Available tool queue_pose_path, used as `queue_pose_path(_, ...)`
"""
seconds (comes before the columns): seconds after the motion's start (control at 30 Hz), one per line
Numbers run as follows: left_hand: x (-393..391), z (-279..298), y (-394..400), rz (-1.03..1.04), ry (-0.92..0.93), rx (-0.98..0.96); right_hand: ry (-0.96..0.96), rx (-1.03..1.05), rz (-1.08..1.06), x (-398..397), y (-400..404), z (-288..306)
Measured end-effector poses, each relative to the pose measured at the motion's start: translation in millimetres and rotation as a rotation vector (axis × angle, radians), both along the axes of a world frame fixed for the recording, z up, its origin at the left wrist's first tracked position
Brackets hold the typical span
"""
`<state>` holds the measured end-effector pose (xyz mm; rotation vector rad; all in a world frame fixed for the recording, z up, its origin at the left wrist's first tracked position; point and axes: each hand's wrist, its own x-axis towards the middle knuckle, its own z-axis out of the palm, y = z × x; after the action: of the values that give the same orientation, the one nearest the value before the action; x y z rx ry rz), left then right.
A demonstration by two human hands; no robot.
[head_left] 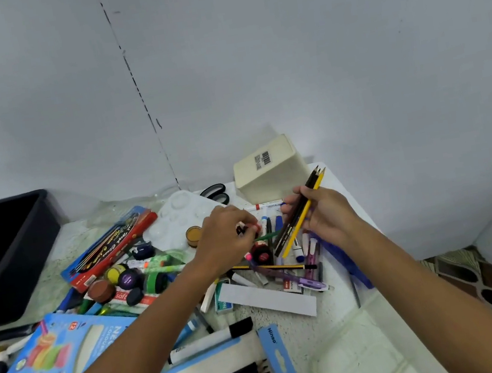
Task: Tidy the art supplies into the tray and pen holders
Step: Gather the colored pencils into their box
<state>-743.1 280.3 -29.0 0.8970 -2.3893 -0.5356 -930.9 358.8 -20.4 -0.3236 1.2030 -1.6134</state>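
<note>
Head view: tidying barely begun. Beside the cream plastic pen holder [271, 173], right hand [322, 216] grips a pencil bundle [301, 213]; left hand [226, 234] pinches a green pencil [266, 236]; clutter remains, dark plastic tray [8, 250] far left.

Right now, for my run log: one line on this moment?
right hand: grips pencils | left hand: picks from pile | pen holder: overturned

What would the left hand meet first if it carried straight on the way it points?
Probably the green pencil at the left hand's fingertips, then the pencils in the right hand; depth is unclear.
</note>
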Motion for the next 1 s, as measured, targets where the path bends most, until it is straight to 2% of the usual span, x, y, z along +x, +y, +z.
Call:
queue_pose_path(0.1, -20, -2, -6, -0.055, -0.154, -0.105, 0.011, 0.025, 0.003, -17, 14, 1)
queue_pose_path(0.23, -45, -12, -9, -0.109, -0.528, -0.162, -0.012, 0.032, 0.054, -26, 28, 1)
queue_pose_path(0.33, -55, -19, -11, -0.072, -0.593, -0.146, 0.004, 0.046, 0.085, -27, 33, -2)
queue_pose_path(0.4, -55, -19, -13, -0.053, -0.463, -0.121, 0.014, 0.050, 0.097, -27, 34, -3)
queue_pose_path(0.47, -53, -10, -14, -0.045, -0.189, -0.025, 0.043, 0.055, 0.112, -26, 34, -4)
queue_pose_path(0.53, -48, 6, -13, -0.077, 0.108, 0.200, 0.084, 0.052, 0.139, -22, 31, -2)
queue_pose_path(0.6, -45, 24, -10, -0.102, 0.277, 0.401, 0.111, 0.027, 0.180, -13, 26, 4)
queue_pose_path(0.8, -36, 43, 2, -0.017, 0.570, 0.843, 0.107, -0.126, 0.338, 23, 10, 23)
queue_pose_path(1.0, -14, 44, 3, 0.071, 0.662, 0.961, 0.186, -0.137, 0.349, 52, -3, 27)
